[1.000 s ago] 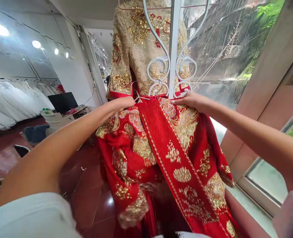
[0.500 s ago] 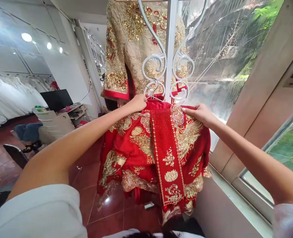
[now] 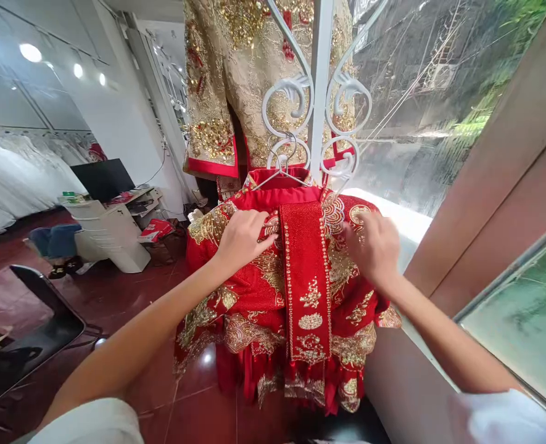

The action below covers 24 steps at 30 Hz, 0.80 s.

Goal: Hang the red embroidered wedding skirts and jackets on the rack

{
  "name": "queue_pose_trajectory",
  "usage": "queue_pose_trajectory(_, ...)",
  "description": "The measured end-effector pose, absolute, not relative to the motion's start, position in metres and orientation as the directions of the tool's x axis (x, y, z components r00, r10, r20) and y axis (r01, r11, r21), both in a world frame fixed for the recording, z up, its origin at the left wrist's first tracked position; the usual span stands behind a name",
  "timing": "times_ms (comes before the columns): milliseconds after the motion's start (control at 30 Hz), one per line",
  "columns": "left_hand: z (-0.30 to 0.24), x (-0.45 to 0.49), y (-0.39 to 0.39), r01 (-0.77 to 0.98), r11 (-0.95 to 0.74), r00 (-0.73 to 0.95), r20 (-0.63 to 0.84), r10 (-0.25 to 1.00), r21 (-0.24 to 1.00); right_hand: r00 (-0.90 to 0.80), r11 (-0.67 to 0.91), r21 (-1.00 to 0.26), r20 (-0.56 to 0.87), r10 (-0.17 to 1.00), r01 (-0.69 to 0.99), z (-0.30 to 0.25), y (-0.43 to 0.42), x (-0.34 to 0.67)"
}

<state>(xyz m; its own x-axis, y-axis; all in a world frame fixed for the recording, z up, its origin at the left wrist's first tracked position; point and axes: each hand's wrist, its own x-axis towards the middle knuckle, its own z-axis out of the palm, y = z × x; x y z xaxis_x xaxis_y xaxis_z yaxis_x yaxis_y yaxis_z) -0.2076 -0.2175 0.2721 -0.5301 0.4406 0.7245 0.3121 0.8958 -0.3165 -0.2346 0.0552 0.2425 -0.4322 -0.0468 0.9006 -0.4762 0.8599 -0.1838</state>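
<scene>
A red jacket (image 3: 254, 283) with gold embroidery hangs on a thin wire hanger (image 3: 279, 172) in front of me. Down its front lies a long red sash panel (image 3: 303, 265) edged with beads. My left hand (image 3: 244, 237) rests on the jacket's left chest, thumb and fingers apart, close to the sash panel's edge. Over the opposite chest is my right hand (image 3: 375, 246), smeared by motion, so its fingers are unclear. Whether it touches the cloth I cannot tell.
A white scrolled metal stand (image 3: 318, 80) rises behind the jacket, with a gold beaded garment (image 3: 258, 92) beyond it. Windows line the right side. At left are a black chair (image 3: 50, 308), a white drawer cabinet (image 3: 110, 237), a monitor (image 3: 103, 179) and white gowns (image 3: 18, 179).
Both hands have left the jacket's shoulders by the collar and moved lower over its chest. The collar and hanger now show fully. The view has shifted slightly.
</scene>
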Motion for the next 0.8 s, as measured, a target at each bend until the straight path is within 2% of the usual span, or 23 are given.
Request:
queue_pose_trajectory(33, 0.272, -0.208, -0.218, 0.323, 0.885, -0.549, 0.695, 0.464, -0.336, -0.508, 0.856, -0.207, 0.858, -0.074, -0.474, 0.224, 0.048, -0.221)
queue_pose_trajectory(100, 0.274, -0.208, -0.218, 0.362, 0.859, -0.579, 0.635, 0.511, -0.362, -0.727, 0.845, -0.323, 0.678, -0.108, -0.426, 0.181, 0.033, -0.196)
queue_pose_trajectory(167, 0.275, -0.207, -0.219, 0.409, 0.837, -0.586, 0.599, 0.546, -0.362, -0.876, 0.815, -0.484, 0.480, -0.058, -0.319, 0.131, 0.017, -0.179)
queue_pose_trajectory(200, 0.275, -0.207, -0.220, 0.434, 0.830, -0.584, 0.593, 0.555, -0.350, -0.913, 0.748, -0.584, 0.402, -0.069, -0.314, 0.106, 0.010, -0.174)
queue_pose_trajectory(267, 0.273, -0.208, -0.221, 0.469, 0.827, -0.584, 0.594, 0.553, -0.310, -0.910, 0.547, -0.740, 0.401, -0.108, -0.391, 0.060, -0.001, -0.166)
queue_pose_trajectory(333, 0.272, -0.208, -0.220, 0.475, 0.837, -0.596, 0.600, 0.533, -0.271, -0.910, 0.382, -0.826, 0.378, -0.170, -0.414, 0.025, -0.008, -0.160)
queue_pose_trajectory(433, 0.272, -0.207, -0.216, 0.457, 0.856, -0.627, 0.595, 0.503, -0.242, -0.904, 0.295, -0.868, 0.319, -0.283, -0.399, -0.001, -0.008, -0.144)
queue_pose_trajectory(533, 0.272, -0.205, -0.211, 0.419, 0.874, -0.648, 0.593, 0.478, -0.246, -0.895, 0.220, -0.911, 0.255, -0.365, -0.349, -0.002, -0.007, -0.120)
queue_pose_trajectory(600, 0.270, -0.204, -0.209, 0.400, 0.881, -0.645, 0.605, 0.467, -0.252, -0.885, 0.074, -0.975, 0.157, -0.438, -0.209, -0.001, -0.014, -0.102)
queue_pose_trajectory(700, 0.267, -0.208, -0.209, 0.403, 0.885, -0.635, 0.626, 0.453, -0.232, -0.778, -0.133, -0.981, -0.029, -0.628, 0.143, -0.015, -0.037, -0.080)
queue_pose_trajectory(800, 0.265, -0.214, -0.210, 0.415, 0.892, -0.639, 0.640, 0.427, -0.180, -0.650, -0.126, -0.925, -0.151, -0.745, 0.358, -0.040, -0.062, -0.066)
